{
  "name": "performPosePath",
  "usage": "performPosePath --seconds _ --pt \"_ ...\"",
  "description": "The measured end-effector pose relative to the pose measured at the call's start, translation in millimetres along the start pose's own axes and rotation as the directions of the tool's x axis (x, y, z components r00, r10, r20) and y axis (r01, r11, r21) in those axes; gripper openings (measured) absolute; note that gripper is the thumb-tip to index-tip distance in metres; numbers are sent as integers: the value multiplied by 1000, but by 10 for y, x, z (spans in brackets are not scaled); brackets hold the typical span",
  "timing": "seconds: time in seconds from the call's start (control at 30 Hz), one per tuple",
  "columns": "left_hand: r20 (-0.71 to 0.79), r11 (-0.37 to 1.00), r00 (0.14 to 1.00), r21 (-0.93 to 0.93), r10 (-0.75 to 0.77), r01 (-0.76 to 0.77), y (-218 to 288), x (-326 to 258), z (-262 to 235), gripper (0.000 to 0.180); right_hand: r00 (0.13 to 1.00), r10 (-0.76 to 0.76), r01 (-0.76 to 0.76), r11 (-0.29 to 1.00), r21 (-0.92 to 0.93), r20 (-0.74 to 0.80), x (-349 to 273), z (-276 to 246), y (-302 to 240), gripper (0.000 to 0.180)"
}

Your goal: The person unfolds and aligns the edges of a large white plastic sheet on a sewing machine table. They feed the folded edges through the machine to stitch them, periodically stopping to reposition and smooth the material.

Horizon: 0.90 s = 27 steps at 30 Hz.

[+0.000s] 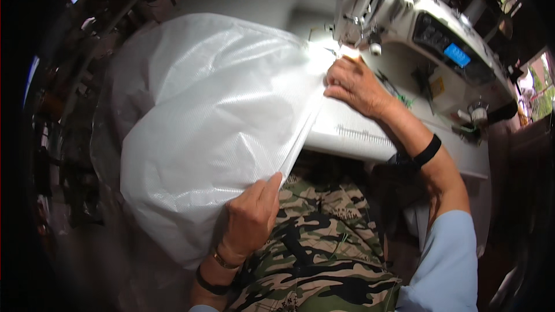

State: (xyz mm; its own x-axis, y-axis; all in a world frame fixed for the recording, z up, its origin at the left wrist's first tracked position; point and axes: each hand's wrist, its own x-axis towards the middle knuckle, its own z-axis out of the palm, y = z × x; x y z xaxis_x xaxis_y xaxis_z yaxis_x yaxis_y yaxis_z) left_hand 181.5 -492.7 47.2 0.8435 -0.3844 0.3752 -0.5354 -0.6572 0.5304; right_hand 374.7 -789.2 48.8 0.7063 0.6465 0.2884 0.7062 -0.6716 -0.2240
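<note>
A large sheet of shiny white fabric billows over the left part of the sewing table and hangs off its front edge. My left hand pinches the fabric's folded edge low down, above my lap. At the upper end of that same edge, my right hand has its fingers closed on the fabric, just in front of the needle area of a white sewing machine. Bright lamp light washes out the spot under the needle, so the needle and stitches cannot be made out.
The white tabletop carries a printed ruler scale near its front edge. Right of my right hand lie a dark slim tool and green thread scraps. A blue-lit control display shows on the machine arm.
</note>
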Motion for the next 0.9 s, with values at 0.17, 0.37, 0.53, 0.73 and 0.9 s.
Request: performPosePath --seconds 0.17,0.37,0.53,0.73,0.9 --pt "4 998 1000 -68 -16 16 38 -55 -86 41 1000 0 0 1000 9 -24 45 -10 -114 33" --pt "30 998 1000 -63 8 -6 13 -60 -113 39 999 -38 38 999 25 -11 104 -85 -115 27" --pt "22 990 1000 -141 -7 10 -27 -57 -107 39 998 -64 64 998 16 22 151 -115 -97 15" --pt "34 970 999 -240 -24 32 -42 -58 -56 38 1000 13 -14 999 -36 -25 179 -61 -194 10" --pt "71 967 997 -252 -21 38 -66 -70 -36 38 962 142 -182 970 -163 -234 112 95 -329 27"
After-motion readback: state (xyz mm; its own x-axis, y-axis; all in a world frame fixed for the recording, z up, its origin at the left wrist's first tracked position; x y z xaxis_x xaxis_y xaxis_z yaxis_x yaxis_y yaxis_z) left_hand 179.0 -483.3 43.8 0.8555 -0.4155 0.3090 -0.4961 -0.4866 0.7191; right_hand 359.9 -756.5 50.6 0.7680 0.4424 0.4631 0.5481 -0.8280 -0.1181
